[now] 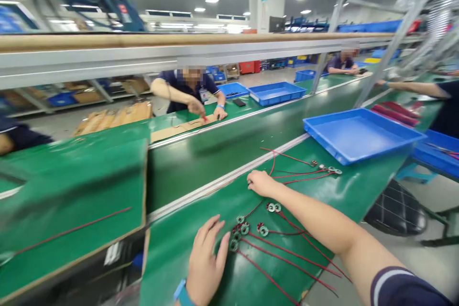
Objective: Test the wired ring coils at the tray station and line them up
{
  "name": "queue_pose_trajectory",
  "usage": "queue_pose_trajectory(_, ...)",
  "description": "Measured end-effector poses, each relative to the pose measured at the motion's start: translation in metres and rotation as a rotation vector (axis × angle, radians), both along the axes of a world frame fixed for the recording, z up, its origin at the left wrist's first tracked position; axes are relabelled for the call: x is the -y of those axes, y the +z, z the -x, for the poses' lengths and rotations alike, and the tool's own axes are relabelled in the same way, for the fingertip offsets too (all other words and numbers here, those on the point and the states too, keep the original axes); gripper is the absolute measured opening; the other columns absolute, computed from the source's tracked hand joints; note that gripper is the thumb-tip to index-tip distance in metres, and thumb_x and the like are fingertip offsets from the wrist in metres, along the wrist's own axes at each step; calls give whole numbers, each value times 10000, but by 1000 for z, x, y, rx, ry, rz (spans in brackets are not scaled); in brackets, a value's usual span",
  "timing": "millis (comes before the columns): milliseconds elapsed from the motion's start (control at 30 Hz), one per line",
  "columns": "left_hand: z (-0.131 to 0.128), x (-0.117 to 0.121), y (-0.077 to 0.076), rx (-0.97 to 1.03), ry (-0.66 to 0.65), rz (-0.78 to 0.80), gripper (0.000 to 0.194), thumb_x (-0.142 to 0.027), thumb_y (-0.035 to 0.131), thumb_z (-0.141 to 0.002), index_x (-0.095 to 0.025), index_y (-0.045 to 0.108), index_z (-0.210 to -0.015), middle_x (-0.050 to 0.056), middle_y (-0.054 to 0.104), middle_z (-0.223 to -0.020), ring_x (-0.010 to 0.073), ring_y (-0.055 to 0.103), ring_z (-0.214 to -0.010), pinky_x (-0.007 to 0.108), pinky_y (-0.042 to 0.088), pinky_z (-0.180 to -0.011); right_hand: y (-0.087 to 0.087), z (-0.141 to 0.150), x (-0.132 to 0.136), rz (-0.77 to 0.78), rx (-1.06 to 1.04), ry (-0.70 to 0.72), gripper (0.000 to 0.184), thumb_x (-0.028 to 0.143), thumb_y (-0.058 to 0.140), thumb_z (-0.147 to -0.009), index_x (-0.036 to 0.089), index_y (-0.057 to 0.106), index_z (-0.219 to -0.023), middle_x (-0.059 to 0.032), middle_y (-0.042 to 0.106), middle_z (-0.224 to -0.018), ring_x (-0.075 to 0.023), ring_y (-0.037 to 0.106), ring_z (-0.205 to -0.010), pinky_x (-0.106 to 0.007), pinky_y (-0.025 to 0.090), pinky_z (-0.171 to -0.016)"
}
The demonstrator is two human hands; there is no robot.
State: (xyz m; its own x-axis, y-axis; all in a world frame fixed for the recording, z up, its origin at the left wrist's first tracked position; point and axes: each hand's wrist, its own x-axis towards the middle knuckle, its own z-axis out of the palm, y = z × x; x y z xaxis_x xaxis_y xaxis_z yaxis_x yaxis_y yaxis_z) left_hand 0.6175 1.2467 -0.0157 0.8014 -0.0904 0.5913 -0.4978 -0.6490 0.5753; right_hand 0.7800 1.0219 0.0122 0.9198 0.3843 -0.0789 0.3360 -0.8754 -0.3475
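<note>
Foreground wires (289, 248) — lengthwise to lower right — left hand (208, 259) wide; right hand (261, 184): hold unclear

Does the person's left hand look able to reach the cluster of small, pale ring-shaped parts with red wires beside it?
Probably yes: the open left hand is close beside the cluster of small ring-shaped parts, with nothing visible between; the right hand is farther off.

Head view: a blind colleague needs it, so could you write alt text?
An open left hand is beside red-wired rings on a green table; the right hand curls near others. A blue tray lies farther right; a person works opposite.
</note>
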Motion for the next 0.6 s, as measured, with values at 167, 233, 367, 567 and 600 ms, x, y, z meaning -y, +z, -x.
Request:
queue_pose_trajectory(167, 3, -16, 39, -414, 118, 875, 351, -491, 629, -887, -151, 696, -944, 117, 672, -948, 186, 618, -778, 288, 534, -659, 20, 24, -43, -350, -56, 126, 315, 237, 719, -871, 143, 615, -1153, -46, 674, -1006, -130, 604, -803, -247, 449, -750)
queue_pose_trajectory(233, 8, -28, 56, -626, -10, 1414, 509, -577, 483, -936, -109, 680, -952, 106, 618, -849, 127, 527, -628, 203, 433, -488, 30, 43, -66, -542, -140, 200, 290, 247, 760, -828, 152, 645, -1077, -9, 666, -919, -102, 565, -696, -227, 432, -684)
queue_pose_trajectory(367, 33, -51, 86, -621, -363, 1804, 675, -693, 412, -925, -78, 681, -988, 63, 537, -762, 91, 429, -543, 149, 308, -388, 34, 87, -113, -520, -271, 367, 224, 267, 791, -797, 157, 689, -963, 9, 656, -796, -115, 576, -697, -218, 410, -653)
queue_pose_trajectory(567, 74, -82, 102, -386, -316, 1613, 696, -773, 674, -718, -107, 709, -916, 53, 550, -747, 119, 471, -575, 191, 379, -434, 6, 130, -160, 24, -196, 664, 188, 302, 784, -825, 161, 750, -943, -91, 692, -942, -197, 634, -829, -260, 416, -675)
queue_pose_trajectory(600, 79, -86, 104, -372, -311, 1612, 685, -777, 665, -723, -121, 708, -918, 46, 545, -743, 115, 464, -569, 189, 368, -431, 3, 133, -162, 57, -171, 666, 178, 297, 768, -843, 149, 752, -939, -117, 685, -997, -215, 635, -878, -276, 432, -713)
